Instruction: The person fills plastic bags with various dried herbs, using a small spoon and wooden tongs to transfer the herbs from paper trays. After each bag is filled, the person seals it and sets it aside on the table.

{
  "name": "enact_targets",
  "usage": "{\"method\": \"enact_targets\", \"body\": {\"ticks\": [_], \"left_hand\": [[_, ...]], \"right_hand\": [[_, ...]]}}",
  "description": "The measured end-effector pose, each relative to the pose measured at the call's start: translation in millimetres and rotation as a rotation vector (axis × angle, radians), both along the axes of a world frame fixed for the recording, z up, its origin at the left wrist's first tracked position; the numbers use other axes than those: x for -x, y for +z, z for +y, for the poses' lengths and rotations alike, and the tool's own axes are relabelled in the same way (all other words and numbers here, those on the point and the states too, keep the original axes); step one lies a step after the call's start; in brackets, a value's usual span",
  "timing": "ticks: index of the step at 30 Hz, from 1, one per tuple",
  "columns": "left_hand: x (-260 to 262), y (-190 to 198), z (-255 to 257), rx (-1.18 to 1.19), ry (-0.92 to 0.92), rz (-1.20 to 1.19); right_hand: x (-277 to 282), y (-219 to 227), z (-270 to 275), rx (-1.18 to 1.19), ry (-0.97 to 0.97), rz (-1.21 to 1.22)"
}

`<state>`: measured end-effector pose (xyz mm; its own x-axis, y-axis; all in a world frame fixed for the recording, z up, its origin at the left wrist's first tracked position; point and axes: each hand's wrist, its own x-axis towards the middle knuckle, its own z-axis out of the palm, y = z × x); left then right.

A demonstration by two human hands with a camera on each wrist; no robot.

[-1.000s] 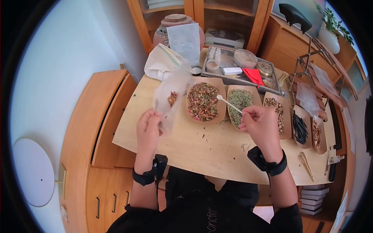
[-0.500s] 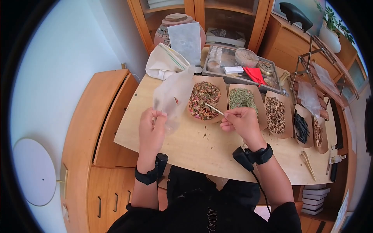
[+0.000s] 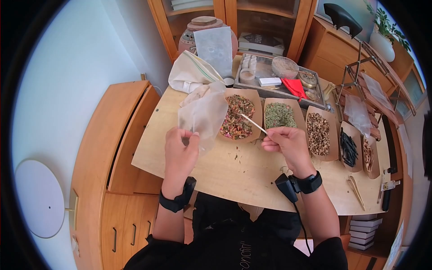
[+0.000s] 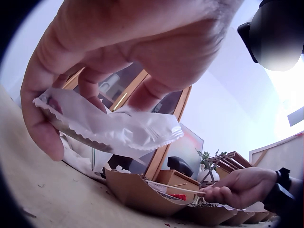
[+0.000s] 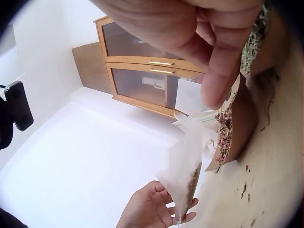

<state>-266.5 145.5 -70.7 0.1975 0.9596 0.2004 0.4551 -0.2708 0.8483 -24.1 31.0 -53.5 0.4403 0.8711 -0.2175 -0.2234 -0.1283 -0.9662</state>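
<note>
My left hand [image 3: 181, 150] holds a translucent pouch [image 3: 204, 114] by its lower end, left of the paper trays. The left wrist view shows the zigzag edges of the pouch [image 4: 109, 126], and in the right wrist view brownish bits [image 5: 192, 185] lie along its lower side. Between thumb and fingers, my right hand [image 3: 288, 146] pinches the handle of a slim white spoon [image 3: 256, 123]. The spoon's tip reaches into the mixed dried petals and leaves [image 3: 236, 108] that fill the leftmost paper tray [image 3: 257, 112]; its bowl is mostly hidden there.
Rightward stand paper trays of green herb [image 3: 280, 114], chopped brown pieces [image 3: 318, 132], dark strips [image 3: 348, 148] and pale slices. Behind are a white zip bag [image 3: 189, 74] and a grey tray [image 3: 288, 90] of jars. Wooden tweezers [image 3: 356, 193] lie near the right edge. Crumbs dot the table.
The spoon has come down from above the trays into the petal mix, my right hand shifting left, then slightly back right. The pouch has turned, and the petals seen through it earlier no longer show overhead.
</note>
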Motion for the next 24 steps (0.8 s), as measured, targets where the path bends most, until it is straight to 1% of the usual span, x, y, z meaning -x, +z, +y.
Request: {"method": "enact_targets", "body": {"ticks": [4, 6, 9, 11, 12, 13, 15, 16, 18, 19, 21, 22, 23, 24], "left_hand": [[-2.8, 8.6, -3.7, 0.013, -0.004, 0.047], [-4.0, 7.3, -4.0, 0.0, -0.004, 0.048], [-5.7, 4.9, -3.2, -0.032, -0.011, 0.049], [-6.3, 4.7, -4.2, -0.05, -0.015, 0.048], [-6.6, 5.2, -5.2, -0.06, -0.018, 0.054], [-6.3, 5.6, -5.6, -0.07, -0.02, 0.059], [-4.5, 4.6, -4.7, -0.059, -0.019, 0.047], [-3.1, 3.9, -4.4, -0.046, -0.018, 0.035], [-0.4, 7.2, -3.8, -0.034, -0.001, 0.042], [0.6, 7.9, -3.7, -0.023, 0.007, 0.05], [3.5, 2.8, -1.3, -0.032, 0.016, 0.032], [4.2, 1.1, -0.4, -0.043, 0.022, 0.015], [4.0, 1.1, -0.3, -0.043, 0.016, 0.014], [3.7, 1.2, -0.4, -0.034, 0.018, 0.007]], "right_hand": [[2.6, 21.5, -8.6, -0.025, -0.004, -0.071], [7.7, 32.0, -9.6, -0.037, -0.02, -0.092], [22.0, 40.9, -5.4, -0.085, 0.018, -0.113], [32.8, 42.9, -1.3, -0.091, 0.089, -0.333], [36.7, 36.8, 1.3, -0.145, 0.083, -0.479], [37.7, 36.0, 1.3, -0.146, 0.084, -0.48], [40.3, 36.7, 2.5, -0.253, 0.094, -0.799], [40.6, 37.8, 0.9, -0.254, 0.101, -0.8], [37.1, 39.9, -7.3, -0.214, -0.094, -0.699], [32.5, 38.6, -10.8, -0.212, -0.091, -0.7], [20.5, 34.7, -18.6, -0.047, -0.112, -0.792], [15.7, 24.1, -18.9, -0.054, -0.126, -0.844], [14.3, 19.5, -18.8, -0.052, -0.131, -0.845], [13.0, 16.8, -18.5, -0.03, -0.085, -0.899]]}}
